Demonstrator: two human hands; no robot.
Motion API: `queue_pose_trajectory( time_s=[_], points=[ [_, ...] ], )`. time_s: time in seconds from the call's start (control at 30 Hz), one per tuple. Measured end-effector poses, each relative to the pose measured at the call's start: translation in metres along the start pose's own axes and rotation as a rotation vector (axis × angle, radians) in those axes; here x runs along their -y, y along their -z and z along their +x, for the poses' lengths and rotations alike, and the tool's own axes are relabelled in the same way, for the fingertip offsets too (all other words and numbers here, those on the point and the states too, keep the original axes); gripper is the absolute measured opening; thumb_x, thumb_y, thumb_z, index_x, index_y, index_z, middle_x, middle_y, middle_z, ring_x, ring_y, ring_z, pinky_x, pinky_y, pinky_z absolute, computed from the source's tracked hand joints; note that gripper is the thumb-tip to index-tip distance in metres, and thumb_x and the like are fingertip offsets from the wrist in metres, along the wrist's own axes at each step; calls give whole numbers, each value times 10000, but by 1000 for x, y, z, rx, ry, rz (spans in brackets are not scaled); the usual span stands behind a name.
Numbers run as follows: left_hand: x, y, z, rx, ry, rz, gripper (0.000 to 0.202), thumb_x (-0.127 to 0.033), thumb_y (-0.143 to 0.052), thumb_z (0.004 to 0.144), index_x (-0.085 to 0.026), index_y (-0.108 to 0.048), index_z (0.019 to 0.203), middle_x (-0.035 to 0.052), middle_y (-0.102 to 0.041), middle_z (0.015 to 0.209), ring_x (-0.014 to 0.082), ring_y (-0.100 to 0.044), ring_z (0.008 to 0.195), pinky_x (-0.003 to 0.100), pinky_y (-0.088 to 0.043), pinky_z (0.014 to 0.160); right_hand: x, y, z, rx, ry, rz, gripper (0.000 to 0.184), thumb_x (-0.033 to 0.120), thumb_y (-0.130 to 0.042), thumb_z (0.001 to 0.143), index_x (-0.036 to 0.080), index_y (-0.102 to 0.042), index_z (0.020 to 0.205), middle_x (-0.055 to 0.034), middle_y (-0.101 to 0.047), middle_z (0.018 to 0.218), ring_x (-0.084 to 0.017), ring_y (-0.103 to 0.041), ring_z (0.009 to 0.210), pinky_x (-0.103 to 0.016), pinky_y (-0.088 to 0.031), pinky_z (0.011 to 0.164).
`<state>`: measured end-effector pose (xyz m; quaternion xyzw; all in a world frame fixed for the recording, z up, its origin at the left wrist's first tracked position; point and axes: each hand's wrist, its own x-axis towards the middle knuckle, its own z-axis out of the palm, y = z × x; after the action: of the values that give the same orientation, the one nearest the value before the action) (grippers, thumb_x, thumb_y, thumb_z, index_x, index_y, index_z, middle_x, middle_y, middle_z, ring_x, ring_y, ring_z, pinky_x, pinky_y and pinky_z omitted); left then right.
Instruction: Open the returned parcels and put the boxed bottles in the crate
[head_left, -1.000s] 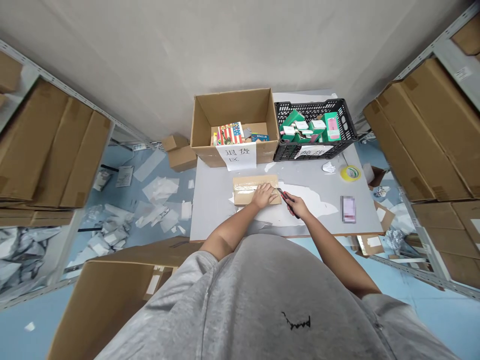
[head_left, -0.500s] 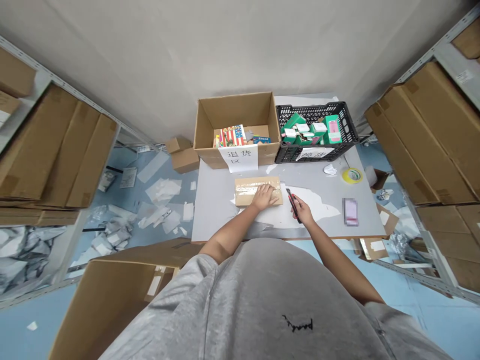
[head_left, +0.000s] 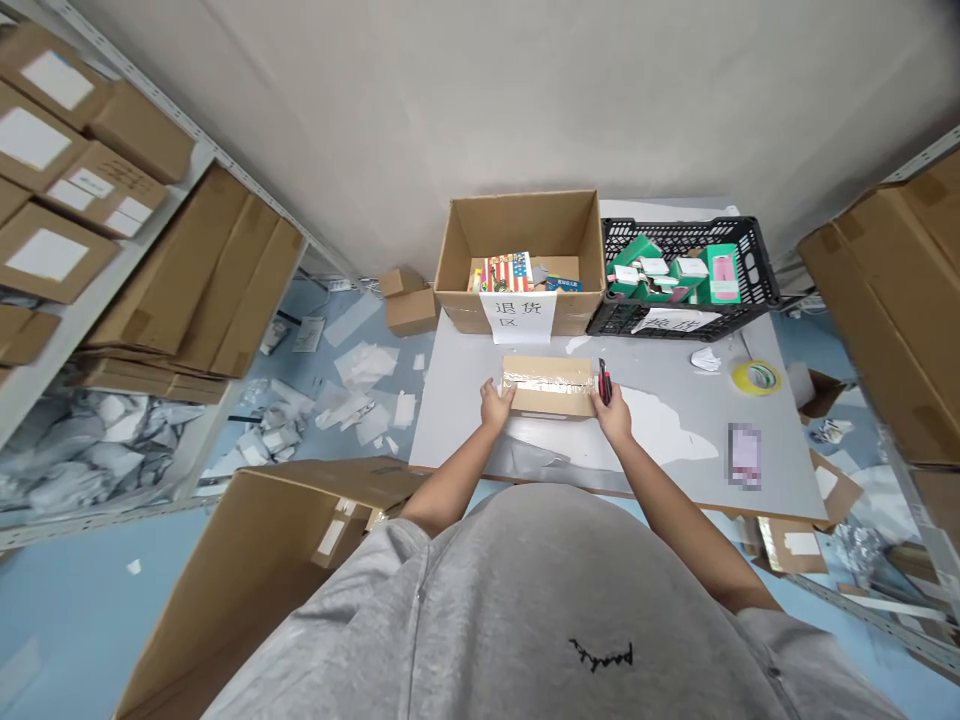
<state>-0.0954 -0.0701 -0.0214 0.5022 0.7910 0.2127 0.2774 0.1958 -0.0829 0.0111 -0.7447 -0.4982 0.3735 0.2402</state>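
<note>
A small cardboard box lies lengthwise on the table, shiny clear tape across its top and a thin slit-like line along the tape. My left hand grips its left end, thumb against the near corner. At the right end, my right hand holds a red and black utility knife upright in its fingers while touching the box's near corner. Whether the blade is out, I cannot tell. Torn white paper lies on the tabletop beneath and right of the box.
Behind stand a large carton of books with a paper sign and a black plastic crate of green boxes. Yellow tape and a blurred pinkish item lie rightward on the table. An open carton stands at lower left.
My left hand has gone from the box's top to its left end. My right hand, still holding the knife, has come to the right end. The view has swung left.
</note>
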Motion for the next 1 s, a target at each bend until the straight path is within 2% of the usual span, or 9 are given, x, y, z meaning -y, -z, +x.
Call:
queue_pose_trajectory(
  time_s=[0.1,0.17,0.3,0.4,0.53,0.63,0.77,0.87,1.0],
  points=[
    [-1,-8,-2,136,139,-99,594,-625,-470,1011,-186,-531,1407,166,-711,1324,272,-701,1194,367,-546,927,27,-10,9,0,150,-207,490,481,-516,1012,249,-538,1443,-127,-741,1184,-294,-704,980,-327,-515,787],
    [-6,-13,-4,146,224,-94,574,-643,-423,1025,-199,-558,1362,154,-739,1278,270,-720,1158,357,-549,883,42,-14,18,49,228,-283,460,393,-505,1022,253,-540,1459,-130,-732,1218,-302,-690,1017,-341,-503,829],
    [-20,-17,-5,84,254,-112,506,-595,-400,1053,-221,-561,1354,132,-751,1261,253,-726,1138,341,-544,866,60,-15,45,33,332,-355,541,330,-604,965,205,-506,1483,-140,-710,1223,-308,-636,1100,-369,-483,923],
    [-28,-15,-3,30,240,-166,482,-568,-481,1032,-216,-582,1345,135,-744,1260,272,-712,1149,356,-542,895,64,-13,62,10,352,-416,589,354,-694,909,183,-517,1444,-137,-699,1189,-310,-605,1114,-383,-475,947],
    [-36,-13,-2,-46,263,-163,497,-558,-595,974,-231,-604,1347,129,-691,1332,294,-669,1226,359,-525,972,64,-13,73,-29,357,-509,599,391,-700,911,182,-495,1433,-146,-679,1245,-317,-587,1144,-390,-465,957],
    [-41,-16,-6,-90,366,-181,583,-572,-629,948,-215,-563,1404,160,-616,1409,311,-643,1269,365,-511,1024,67,-12,79,-72,375,-581,656,397,-703,911,170,-445,1470,-169,-663,1304,-336,-571,1208,-401,-452,992],
    [-48,-27,-14,-174,567,-230,902,-605,-733,865,-118,-372,1532,247,-533,1469,344,-606,1321,388,-490,1082,75,-4,89,-27,332,-668,642,439,-744,891,172,-487,1414,-182,-691,1265,-342,-624,1172,-388,-471,950],
    [-53,-34,-15,-208,525,-243,1032,-577,-787,826,-93,-267,1573,254,-515,1495,333,-524,1415,375,-432,1162,74,1,89,54,246,-702,619,540,-756,874,183,-538,1330,-170,-742,1132,-336,-692,1059,-364,-495,856],
    [-59,-32,-5,-189,302,-201,1152,-555,-818,788,-122,-157,1625,230,-381,1627,309,-385,1528,352,-376,1220,54,-1,59,150,185,-644,665,614,-794,811,212,-554,1283,-143,-769,1078,-327,-739,975,-344,-515,776]
  ],
)
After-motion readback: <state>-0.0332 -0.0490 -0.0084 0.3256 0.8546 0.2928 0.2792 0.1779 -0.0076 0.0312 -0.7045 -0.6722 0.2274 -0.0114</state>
